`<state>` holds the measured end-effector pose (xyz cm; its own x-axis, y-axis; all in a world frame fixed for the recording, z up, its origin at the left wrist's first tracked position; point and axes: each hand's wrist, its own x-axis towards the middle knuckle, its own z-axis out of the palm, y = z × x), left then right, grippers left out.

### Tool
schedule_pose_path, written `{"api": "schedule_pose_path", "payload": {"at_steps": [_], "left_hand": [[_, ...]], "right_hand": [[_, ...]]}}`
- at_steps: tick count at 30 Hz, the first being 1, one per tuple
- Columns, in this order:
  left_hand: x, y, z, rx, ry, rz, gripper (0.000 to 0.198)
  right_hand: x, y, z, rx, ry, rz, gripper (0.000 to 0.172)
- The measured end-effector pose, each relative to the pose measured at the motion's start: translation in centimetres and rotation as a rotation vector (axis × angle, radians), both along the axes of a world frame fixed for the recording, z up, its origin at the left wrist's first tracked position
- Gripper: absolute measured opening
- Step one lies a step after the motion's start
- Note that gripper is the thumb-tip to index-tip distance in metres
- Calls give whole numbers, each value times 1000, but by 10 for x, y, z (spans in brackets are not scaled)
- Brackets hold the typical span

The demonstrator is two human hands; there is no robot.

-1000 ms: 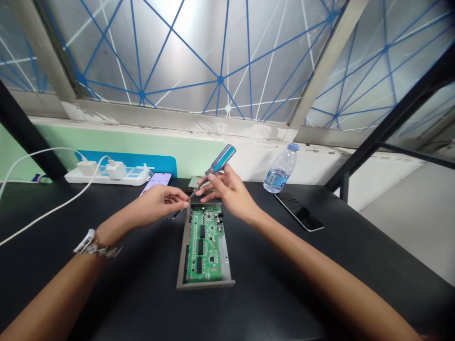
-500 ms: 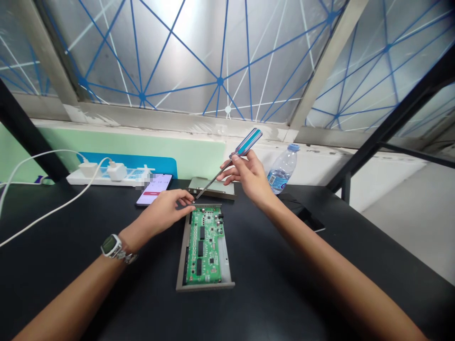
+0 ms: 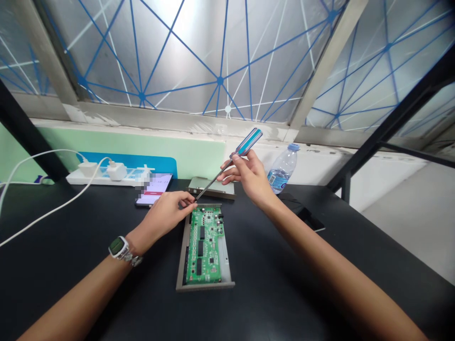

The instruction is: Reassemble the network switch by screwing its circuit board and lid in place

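A green circuit board (image 3: 205,246) lies in an open grey metal case (image 3: 182,265) on the black table. My right hand (image 3: 249,177) holds a screwdriver (image 3: 231,158) with a blue and clear handle, its shaft slanting down to the board's far left corner. My left hand (image 3: 165,215) rests at that corner, fingertips pinched around the screwdriver's tip. Whether a screw is between the fingers is too small to tell. A watch sits on my left wrist.
A grey case lid (image 3: 213,188) lies just beyond the board. A lit phone (image 3: 153,189), a white power strip (image 3: 106,174) with chargers and white cables are at the back left. A water bottle (image 3: 282,168) and a dark phone (image 3: 308,219) are at the right.
My right hand has lifted up and to the right, raising the screwdriver handle. My left hand has turned and stays at the board's corner, pinching the tip.
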<state>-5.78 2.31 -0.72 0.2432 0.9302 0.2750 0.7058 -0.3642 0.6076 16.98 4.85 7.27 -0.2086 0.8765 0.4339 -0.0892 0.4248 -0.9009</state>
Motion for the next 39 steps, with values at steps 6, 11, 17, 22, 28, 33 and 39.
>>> {"api": "schedule_pose_path", "payload": {"at_steps": [6, 11, 17, 22, 28, 33, 39], "left_hand": [[2, -2, 1, 42, 16, 24, 25], [4, -4, 6, 35, 19, 3, 22], [4, -5, 8, 35, 27, -12, 26], [3, -3, 4, 53, 4, -19, 26], [3, -4, 5, 37, -35, -27, 26], [5, -4, 4, 28, -31, -58, 24], [5, -4, 4, 64, -51, -44, 31]], "right_hand": [[1, 0, 1, -29, 2, -8, 29], [2, 1, 1, -14, 29, -3, 28], [2, -1, 4, -11, 7, -20, 28], [2, -2, 5, -15, -5, -44, 30], [1, -2, 4, -16, 22, -20, 30], [2, 0, 2, -14, 23, -17, 30], [4, -1, 5, -7, 8, -34, 29]]}}
